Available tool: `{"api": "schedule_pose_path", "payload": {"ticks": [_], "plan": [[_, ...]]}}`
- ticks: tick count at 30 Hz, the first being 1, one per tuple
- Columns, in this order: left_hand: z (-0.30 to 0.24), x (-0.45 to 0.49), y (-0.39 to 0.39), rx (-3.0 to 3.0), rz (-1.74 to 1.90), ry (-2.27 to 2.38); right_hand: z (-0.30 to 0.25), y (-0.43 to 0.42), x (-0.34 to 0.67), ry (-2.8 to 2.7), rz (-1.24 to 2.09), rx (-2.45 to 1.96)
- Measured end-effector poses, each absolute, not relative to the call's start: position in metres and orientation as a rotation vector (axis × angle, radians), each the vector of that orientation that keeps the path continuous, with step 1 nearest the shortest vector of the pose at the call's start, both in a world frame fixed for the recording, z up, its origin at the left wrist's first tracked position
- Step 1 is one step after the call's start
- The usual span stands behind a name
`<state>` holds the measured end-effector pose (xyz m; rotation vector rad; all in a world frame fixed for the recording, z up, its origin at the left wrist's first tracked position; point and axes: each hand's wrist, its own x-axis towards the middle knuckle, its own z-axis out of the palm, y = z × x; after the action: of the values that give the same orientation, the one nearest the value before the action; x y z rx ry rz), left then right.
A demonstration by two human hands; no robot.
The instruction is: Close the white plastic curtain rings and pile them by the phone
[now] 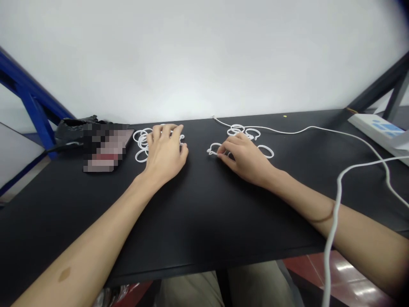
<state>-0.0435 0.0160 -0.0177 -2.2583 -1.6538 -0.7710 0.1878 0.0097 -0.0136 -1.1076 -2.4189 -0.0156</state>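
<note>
The left hand (166, 150) is lying open, its fingers spreading over a pile of white rings (142, 140); some rings are showing past its left edge, while others are hiding beneath it; the right hand (245, 157) is pinching, it seems, a thin white ring (210, 151) between thumb and index finger; its other fingers are curling, so I cannot tell what they are covering. Just beyond the right hand, an overlapping cluster (235, 131) of rings is lying on the black table (191, 204); one loose ring (272, 152) is resting at its right side. Because the rings are overlapping, a lifted one could be hooking its neighbours; a weak pinch could be letting the ring slip. A white cable (287, 131) is running behind the right hand (a nearer length (335, 217) is crossing before its forearm); a wide arm movement could be catching it and dragging rings.
</note>
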Motion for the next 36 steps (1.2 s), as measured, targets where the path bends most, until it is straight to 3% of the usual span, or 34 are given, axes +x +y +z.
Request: {"api": "schedule_pose_path", "payload": {"ticks": [9,36], "plan": [[-0.013,-0.032,0.01,-2.784,-0.918,-1.173,-0.008,0.007,0.181,-2.224,0.287,-0.925],[-0.008,-0.017,-0.004,-2.884,-0.991,-1.217,-0.003,-0.002,0.178,-2.114,0.355,-0.988]]}}
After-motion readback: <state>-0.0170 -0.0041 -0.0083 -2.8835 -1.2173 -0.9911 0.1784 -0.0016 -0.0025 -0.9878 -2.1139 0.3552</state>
